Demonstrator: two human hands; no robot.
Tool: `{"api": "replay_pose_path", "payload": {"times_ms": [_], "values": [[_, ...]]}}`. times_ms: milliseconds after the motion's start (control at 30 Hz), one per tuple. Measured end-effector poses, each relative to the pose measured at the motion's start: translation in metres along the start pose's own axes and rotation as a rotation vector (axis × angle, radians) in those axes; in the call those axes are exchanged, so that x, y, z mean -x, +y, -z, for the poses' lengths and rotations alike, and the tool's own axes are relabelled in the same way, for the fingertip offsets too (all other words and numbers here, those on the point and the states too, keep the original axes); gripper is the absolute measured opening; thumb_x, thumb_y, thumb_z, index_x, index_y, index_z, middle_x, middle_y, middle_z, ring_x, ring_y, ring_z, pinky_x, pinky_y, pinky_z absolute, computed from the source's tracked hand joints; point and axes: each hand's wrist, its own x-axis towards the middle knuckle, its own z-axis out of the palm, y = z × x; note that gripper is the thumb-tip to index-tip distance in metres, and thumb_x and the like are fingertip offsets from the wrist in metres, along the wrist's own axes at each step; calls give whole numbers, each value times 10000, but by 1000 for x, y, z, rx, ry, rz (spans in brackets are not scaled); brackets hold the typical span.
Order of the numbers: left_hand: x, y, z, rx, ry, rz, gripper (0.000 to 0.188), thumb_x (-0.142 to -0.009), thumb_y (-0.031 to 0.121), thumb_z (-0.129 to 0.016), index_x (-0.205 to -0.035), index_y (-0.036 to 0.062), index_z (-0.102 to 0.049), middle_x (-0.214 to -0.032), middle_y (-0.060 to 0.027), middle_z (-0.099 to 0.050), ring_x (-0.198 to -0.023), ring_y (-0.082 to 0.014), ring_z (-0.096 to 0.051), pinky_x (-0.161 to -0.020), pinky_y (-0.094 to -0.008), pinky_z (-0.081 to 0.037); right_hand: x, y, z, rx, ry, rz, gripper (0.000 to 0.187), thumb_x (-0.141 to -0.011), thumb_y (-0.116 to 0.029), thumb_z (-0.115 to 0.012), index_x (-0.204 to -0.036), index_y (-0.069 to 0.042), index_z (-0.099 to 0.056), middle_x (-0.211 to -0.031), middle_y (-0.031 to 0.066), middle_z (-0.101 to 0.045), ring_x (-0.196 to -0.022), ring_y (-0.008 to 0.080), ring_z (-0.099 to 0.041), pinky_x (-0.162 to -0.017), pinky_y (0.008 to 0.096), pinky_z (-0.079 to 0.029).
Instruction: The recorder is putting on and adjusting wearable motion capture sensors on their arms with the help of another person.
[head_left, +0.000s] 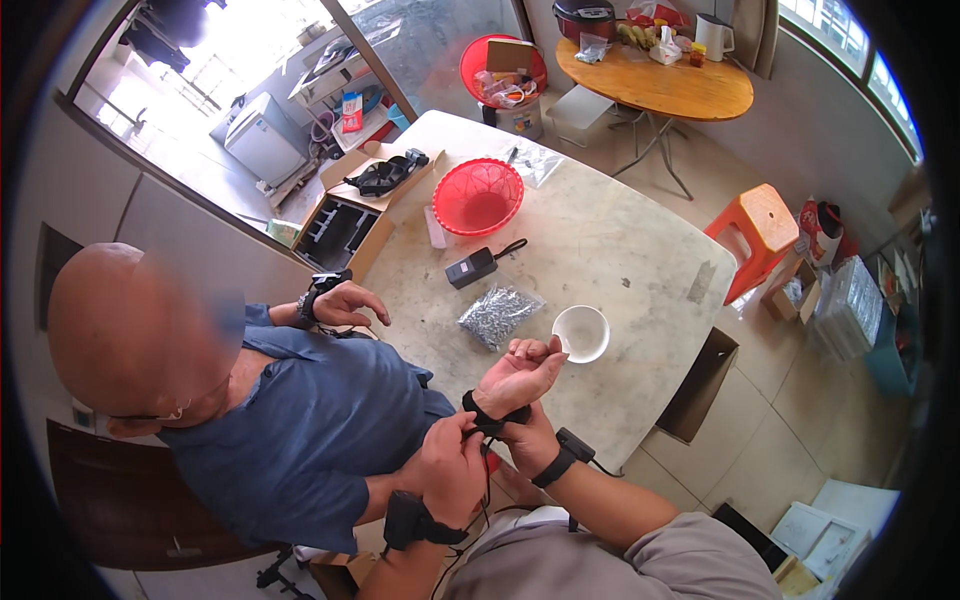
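Observation:
My left hand (455,472) and my right hand (530,442) close around a black wrist strap (487,412) on another person's wrist. My left fingers pinch the strap on its near-left side, with a thin black cable hanging beside them. From the right, my right fingers grip the strap and are partly hidden beneath the wrist. That person's hand (518,378) is turned palm up over the table edge. Their other hand (350,302) hovers near the table's left edge, a black device on its wrist. Both my wrists carry black strapped devices.
On the pale table (630,260) are a white bowl (581,334), a bag of small metal parts (500,316), a black handheld device (472,268), a red basket (478,197) and an opened cardboard box (345,235). An orange stool (755,235) stands right of the table.

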Motion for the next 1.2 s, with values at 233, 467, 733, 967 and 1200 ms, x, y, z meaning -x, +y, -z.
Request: {"api": "replay_pose_path", "payload": {"times_ms": [233,467,733,967,1200], "values": [[-1,-2,-1,123,-171,100,168,-778,-27,-674,-944,-22,-645,-896,-157,-667,-804,-294,-660,-702,-345,-525,2,9,11,40,52,22,812,-709,54,-667,-1426,-34,-294,-1359,107,-463,-1274,220,-478,-1033,345,-428],[0,3,-3,54,-159,-159,121,-741,-38,-662,-853,4,-646,-900,-125,-686,-837,-333,-640,-781,-401,-509,1,8,21,62,-4,58,853,-692,75,-640,-1446,-49,-263,-1375,90,-432,-1288,210,-454,-1039,337,-416],[28,3,-10,-8,-216,-136,128,-738,-27,-666,-858,18,-660,-994,-148,-661,-903,-336,-624,-794,-422,-504,-1,17,25,9,-38,-1,775,-749,34,-615,-1437,-38,-266,-1354,96,-451,-1271,193,-461,-1039,331,-412],[50,-2,-49,-296,158,-269,103,-746,-13,-695,-826,18,-638,-1084,-171,-645,-938,-360,-620,-803,-422,-520,1,21,26,-45,-60,72,726,-764,38,-602,-1416,-32,-291,-1346,96,-460,-1270,190,-465,-1043,332,-411],[69,-13,-59,-247,81,-267,125,-757,-29,-683,-809,23,-581,-1132,-184,-614,-995,-368,-597,-841,-443,-504,8,15,27,9,-78,-22,714,-772,-22,-632,-1408,-45,-308,-1338,71,-459,-1259,180,-468,-1037,330,-413]]}}
